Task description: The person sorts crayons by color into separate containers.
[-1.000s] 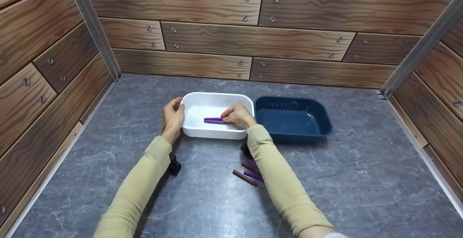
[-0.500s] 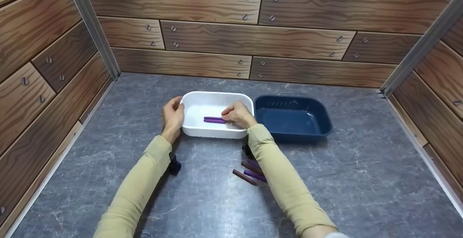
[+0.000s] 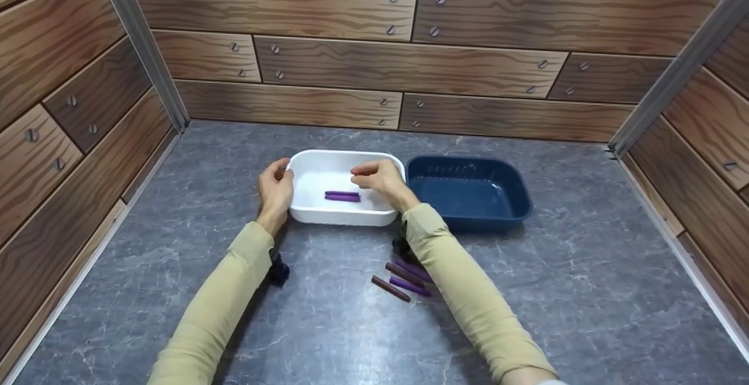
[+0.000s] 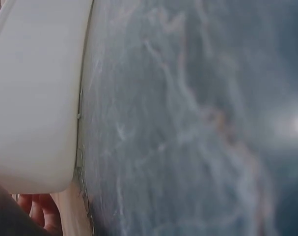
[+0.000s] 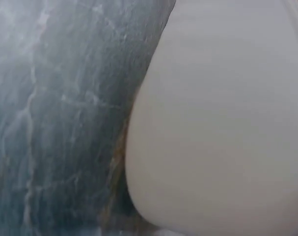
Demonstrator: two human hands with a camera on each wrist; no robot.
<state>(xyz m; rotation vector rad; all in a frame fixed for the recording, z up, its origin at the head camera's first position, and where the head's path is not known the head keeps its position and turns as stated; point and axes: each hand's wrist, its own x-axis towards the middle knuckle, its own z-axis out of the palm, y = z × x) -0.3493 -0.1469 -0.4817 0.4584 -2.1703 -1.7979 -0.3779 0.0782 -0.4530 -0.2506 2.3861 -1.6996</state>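
Note:
Two slim purple sticks point(image 3: 342, 196) lie side by side on the floor of a white tub point(image 3: 345, 218). My left hand point(image 3: 275, 191) holds the tub's left end, thumb at the rim. In the left wrist view, its curled fingers point(image 4: 40, 210) show below the corner of the white tub point(image 4: 36, 98). My right hand point(image 3: 383, 183) is over the tub's right half, fingers pointing left, with nothing seen between them. The right wrist view is filled by the outer wall of the white tub point(image 5: 217, 128) and the tabletop; the hand itself is hidden there.
A dark blue tub point(image 3: 474, 221) stands against the white one's right side. Several brown and purple sticks lie loose in front, among them a brown stick point(image 3: 391, 289), partly beneath the right forearm point(image 3: 462, 279). Wood-patterned panels point(image 3: 327, 66) enclose the grey marbled tabletop point(image 3: 327, 326).
My right hand has let go of a purple stick and risen slightly from it, leaving both sticks lying in the white tub. The left hand stays at the tub's end.

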